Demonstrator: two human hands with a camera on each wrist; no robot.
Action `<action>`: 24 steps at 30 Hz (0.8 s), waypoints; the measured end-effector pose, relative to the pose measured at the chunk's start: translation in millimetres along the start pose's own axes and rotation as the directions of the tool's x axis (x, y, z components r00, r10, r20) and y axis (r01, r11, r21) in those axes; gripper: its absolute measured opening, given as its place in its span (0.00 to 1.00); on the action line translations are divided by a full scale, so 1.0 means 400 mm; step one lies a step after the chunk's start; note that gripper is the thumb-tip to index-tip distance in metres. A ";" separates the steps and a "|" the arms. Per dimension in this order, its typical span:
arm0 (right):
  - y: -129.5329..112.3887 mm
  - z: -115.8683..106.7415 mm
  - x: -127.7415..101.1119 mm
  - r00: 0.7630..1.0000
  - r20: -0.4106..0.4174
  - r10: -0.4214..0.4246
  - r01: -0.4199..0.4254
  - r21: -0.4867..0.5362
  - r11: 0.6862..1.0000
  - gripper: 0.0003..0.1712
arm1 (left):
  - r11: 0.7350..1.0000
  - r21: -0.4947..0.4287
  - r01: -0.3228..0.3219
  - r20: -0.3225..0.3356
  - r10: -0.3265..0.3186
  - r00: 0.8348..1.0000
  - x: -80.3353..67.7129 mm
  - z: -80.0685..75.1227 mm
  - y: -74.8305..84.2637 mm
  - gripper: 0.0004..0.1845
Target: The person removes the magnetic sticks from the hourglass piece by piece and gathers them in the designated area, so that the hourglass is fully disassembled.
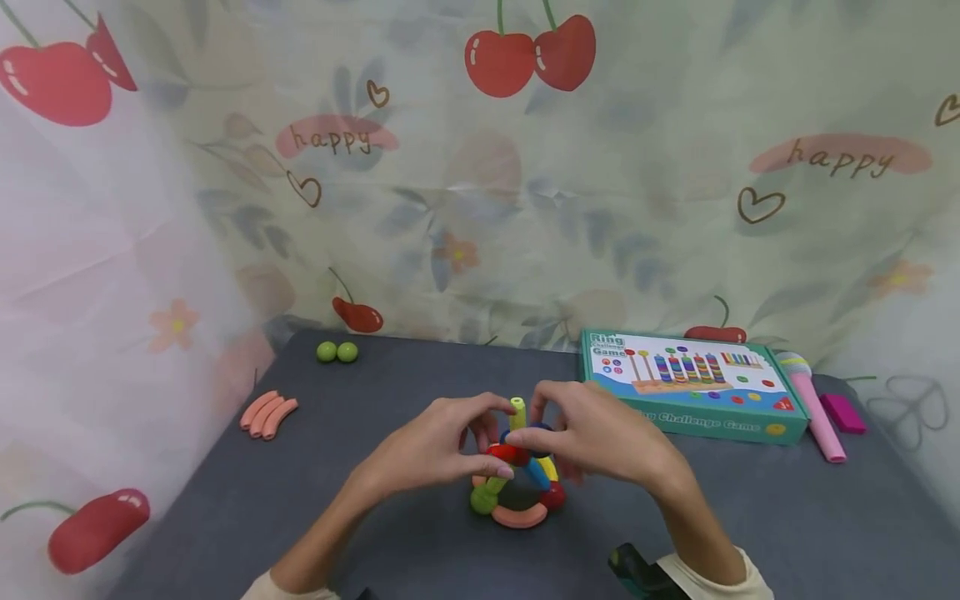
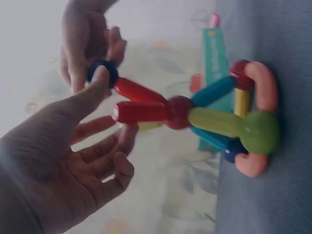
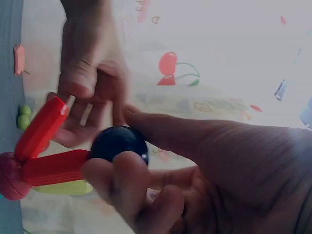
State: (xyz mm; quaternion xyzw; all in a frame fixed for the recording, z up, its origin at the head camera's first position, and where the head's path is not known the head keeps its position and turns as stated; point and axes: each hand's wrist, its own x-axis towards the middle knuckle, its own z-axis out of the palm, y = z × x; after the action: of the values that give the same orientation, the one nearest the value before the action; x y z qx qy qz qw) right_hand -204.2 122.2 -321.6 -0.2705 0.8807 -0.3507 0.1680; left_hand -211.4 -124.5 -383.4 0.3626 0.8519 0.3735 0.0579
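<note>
A frame of magnetic building rods and balls stands on the dark table, with curved salmon rods (image 1: 520, 517) and a green ball (image 1: 483, 500) at its base. Blue rods (image 2: 213, 91) and a yellow-green rod (image 2: 214, 121) rise to a crimson ball (image 2: 179, 112). Two red rods (image 2: 141, 112) and another yellow-green rod (image 1: 517, 413) extend from this ball. My right hand (image 1: 607, 429) pinches a dark blue ball (image 3: 119, 141) at one red rod's end. My left hand (image 1: 427, 442) surrounds the other red rod's free end, thumb and fingers spread apart.
Three curved salmon rods (image 1: 267, 414) and two green balls (image 1: 337, 352) lie at the left. Behind my right hand sits a Ring Challenge Game box (image 1: 690, 383). Beside it are a pink toy microphone (image 1: 817, 412) and a magenta block (image 1: 843, 412). A printed cloth (image 1: 480, 225) hangs behind the table.
</note>
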 end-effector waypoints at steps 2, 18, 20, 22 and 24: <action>-0.002 0.006 0.007 0.999 -0.039 -0.009 0.009 0.005 1.000 0.20 | 1.000 0.006 -0.007 -0.029 0.007 1.000 0.002 -0.005 0.004 0.32; 0.024 -0.003 0.031 0.993 -0.072 -0.088 0.098 0.140 0.985 0.09 | 0.991 0.032 -0.128 -0.224 0.131 0.966 0.017 -0.004 0.037 0.22; 0.034 -0.011 0.032 0.995 -0.046 -0.089 0.096 0.163 0.982 0.10 | 0.988 0.051 -0.145 -0.222 0.153 0.963 0.021 0.001 0.045 0.20; 0.050 -0.021 0.035 0.994 -0.011 -0.109 0.109 0.144 0.984 0.10 | 0.986 0.080 -0.149 -0.222 0.163 0.961 0.024 0.006 0.051 0.18; 0.069 -0.028 0.043 0.994 0.045 -0.101 0.097 0.097 0.991 0.11 | 0.983 0.115 -0.143 -0.228 0.166 0.959 0.027 0.009 0.055 0.16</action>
State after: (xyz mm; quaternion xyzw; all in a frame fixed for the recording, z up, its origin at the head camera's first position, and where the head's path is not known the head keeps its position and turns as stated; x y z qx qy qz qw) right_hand -233.0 134.6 -335.1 -0.3143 0.8440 -0.3933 0.1849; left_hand -205.1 -105.2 -369.3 0.3833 0.8389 0.3754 -0.0912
